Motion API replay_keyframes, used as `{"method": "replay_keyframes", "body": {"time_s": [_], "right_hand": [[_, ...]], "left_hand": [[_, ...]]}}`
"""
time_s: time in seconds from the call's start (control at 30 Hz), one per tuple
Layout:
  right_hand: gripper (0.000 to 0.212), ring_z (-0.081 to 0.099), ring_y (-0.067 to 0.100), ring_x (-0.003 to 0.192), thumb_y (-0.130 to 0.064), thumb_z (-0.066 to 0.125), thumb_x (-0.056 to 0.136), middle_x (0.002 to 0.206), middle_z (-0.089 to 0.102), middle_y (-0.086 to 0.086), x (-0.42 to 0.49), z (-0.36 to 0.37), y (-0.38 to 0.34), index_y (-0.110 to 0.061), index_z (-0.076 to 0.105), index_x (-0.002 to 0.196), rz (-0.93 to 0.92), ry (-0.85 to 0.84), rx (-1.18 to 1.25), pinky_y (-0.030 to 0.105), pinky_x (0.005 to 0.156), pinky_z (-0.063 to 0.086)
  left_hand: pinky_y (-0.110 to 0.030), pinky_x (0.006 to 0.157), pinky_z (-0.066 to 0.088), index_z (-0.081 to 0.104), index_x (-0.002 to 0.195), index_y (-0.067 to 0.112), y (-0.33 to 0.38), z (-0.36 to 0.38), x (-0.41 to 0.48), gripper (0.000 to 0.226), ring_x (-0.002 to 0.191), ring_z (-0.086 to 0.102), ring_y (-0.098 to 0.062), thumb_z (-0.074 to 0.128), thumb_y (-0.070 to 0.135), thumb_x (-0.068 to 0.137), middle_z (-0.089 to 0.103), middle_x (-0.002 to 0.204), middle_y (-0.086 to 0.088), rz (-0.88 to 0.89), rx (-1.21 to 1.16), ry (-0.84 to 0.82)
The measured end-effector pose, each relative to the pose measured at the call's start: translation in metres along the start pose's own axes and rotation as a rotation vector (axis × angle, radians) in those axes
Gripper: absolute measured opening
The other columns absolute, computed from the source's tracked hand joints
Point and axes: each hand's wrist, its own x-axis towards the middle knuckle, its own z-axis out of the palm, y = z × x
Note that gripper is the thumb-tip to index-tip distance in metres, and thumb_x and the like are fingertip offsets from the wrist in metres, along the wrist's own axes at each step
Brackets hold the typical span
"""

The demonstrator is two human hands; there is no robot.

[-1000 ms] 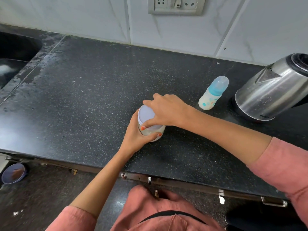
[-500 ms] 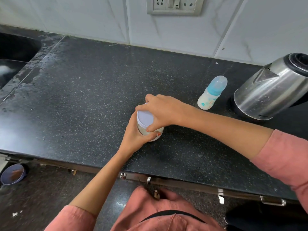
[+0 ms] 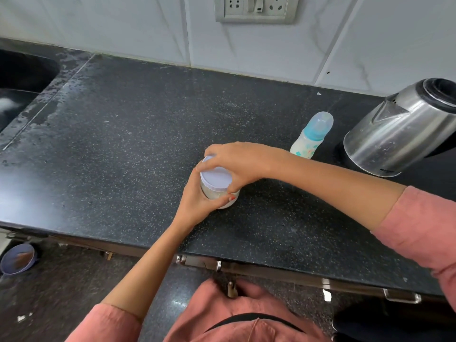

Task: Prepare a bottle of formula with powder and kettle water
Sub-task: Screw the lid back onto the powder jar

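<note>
You are on the opening step: the jar point(image 3: 228, 204) stands on the counter point(image 3: 123, 149) towards its front edge, right in front of you, with both your hands on it. Your left hand point(image 3: 197, 206) is wrapped round the jar's body from the near side, fingers curled about it and bracing it on the counter. Your right hand point(image 3: 239, 160) reaches over from the right and clasps the lid point(image 3: 216, 177), thumb and fingers curled round its rim. The lid sits flat on the jar, and you cannot tell from this view whether it has begun to loosen. Pale powder point(image 3: 212, 192) shows through the jar's wall just under the lid. The bottle point(image 3: 311, 140) stands upright further back to the right, well apart from the jar and just beside the kettle point(image 3: 399, 134), with its blue ring and clear cap on, so it looks not yet opened for filling. The next move, as I judge it, calls for a firm twist or pull on the lid with your right hand while your left stops the jar from turning or sliding. Lift the lid off level so no powder is flicked out, and lay it on the counter close by. The bottle will then need its top off before powder or water can go in.
</note>
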Motion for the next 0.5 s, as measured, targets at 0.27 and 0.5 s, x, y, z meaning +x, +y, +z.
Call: {"method": "replay_keyframes", "body": {"time_s": [0.27,0.5], "right_hand": [[0.059,0.051,0.024,0.077,-0.028,0.073,0.065,0.105,0.052,0.008,0.004,0.008,-0.013,-0.02,0.053,0.12,0.211,0.164,0.026,0.029,0.059,0.036],[0.052,0.051,0.023,0.076,-0.029,0.07,0.071,0.103,0.057,0.01,0.007,0.012,-0.028,-0.012,0.055,0.117,0.368,0.238,0.107,0.029,0.057,0.036]], "left_hand": [[-0.006,0.077,0.042,0.042,0.11,0.052,0.0,0.001,0.001,0.071,0.104,0.053,0.008,0.077,0.046,0.049,0.058,0.112,0.021,-0.009,0.006,0.038],[-0.006,0.08,0.044,0.042,0.116,0.054,-0.001,0.001,-0.001,0.077,0.106,0.054,0.01,0.08,0.046,0.05,0.058,0.112,0.028,0.008,-0.009,0.053]]}}
